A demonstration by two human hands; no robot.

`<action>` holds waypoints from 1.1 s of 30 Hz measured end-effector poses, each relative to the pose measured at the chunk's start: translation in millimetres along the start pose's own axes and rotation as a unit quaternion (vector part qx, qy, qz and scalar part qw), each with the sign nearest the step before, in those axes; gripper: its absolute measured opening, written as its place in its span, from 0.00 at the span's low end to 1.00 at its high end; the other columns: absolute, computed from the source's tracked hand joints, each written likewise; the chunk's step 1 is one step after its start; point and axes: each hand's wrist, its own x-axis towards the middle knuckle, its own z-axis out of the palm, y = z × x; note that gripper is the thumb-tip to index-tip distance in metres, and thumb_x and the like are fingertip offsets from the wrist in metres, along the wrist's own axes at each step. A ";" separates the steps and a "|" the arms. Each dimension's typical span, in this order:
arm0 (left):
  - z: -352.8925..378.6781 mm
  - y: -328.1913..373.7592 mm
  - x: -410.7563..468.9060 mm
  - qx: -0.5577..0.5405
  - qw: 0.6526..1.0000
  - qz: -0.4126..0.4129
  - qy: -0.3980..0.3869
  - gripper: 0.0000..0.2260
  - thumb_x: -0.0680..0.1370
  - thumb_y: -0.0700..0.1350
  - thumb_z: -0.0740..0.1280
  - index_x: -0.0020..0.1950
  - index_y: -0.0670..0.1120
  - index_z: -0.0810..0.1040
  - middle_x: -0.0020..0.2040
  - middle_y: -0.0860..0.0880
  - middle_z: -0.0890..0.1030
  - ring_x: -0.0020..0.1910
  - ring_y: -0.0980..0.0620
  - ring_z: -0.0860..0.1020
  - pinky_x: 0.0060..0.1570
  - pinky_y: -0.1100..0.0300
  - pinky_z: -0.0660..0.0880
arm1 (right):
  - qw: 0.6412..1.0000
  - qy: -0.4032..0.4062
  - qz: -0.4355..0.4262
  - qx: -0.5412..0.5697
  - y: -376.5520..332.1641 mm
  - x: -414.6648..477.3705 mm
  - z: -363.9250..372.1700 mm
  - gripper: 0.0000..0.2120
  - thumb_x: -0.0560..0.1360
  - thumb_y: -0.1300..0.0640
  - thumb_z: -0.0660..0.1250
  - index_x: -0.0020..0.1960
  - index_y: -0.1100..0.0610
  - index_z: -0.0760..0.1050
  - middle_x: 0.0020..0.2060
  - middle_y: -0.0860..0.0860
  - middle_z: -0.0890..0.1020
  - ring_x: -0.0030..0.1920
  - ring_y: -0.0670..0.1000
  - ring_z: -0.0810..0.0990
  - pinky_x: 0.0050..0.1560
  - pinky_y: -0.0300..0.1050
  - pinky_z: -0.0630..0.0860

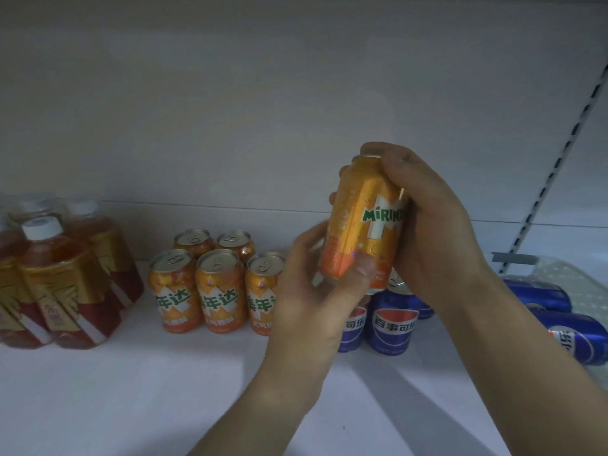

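An orange Mirinda can (358,222) hangs above the white shelf (131,390), tilted a little, its label turned toward me. My right hand (427,225) grips its upper part from the right, fingers curled over the top rim. My left hand (316,291) holds the can's lower end, thumb pressed on its front. Several matching orange cans (214,284) stand upright in a cluster to the left. Blue Pepsi cans (391,320) stand just below and behind my hands, partly hidden by them.
Shrink-wrapped bottles of red tea (62,281) with white caps stand at the far left. At the right, more blue cans (572,330) lie on their sides on a dotted grey mat (566,274). A slotted metal upright (556,162) runs up the right wall.
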 end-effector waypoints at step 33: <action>-14.4 1.9 4.1 0.059 0.997 0.010 -0.056 0.31 0.64 0.59 0.79 0.65 0.56 0.74 0.60 0.51 0.83 0.59 0.48 0.83 0.56 0.50 0.81 | 0.998 -0.005 -0.037 -0.050 -8.2 -5.6 6.4 0.16 0.75 0.50 0.68 0.61 0.55 0.80 0.54 0.55 0.86 0.51 0.55 0.86 0.48 0.52 0.83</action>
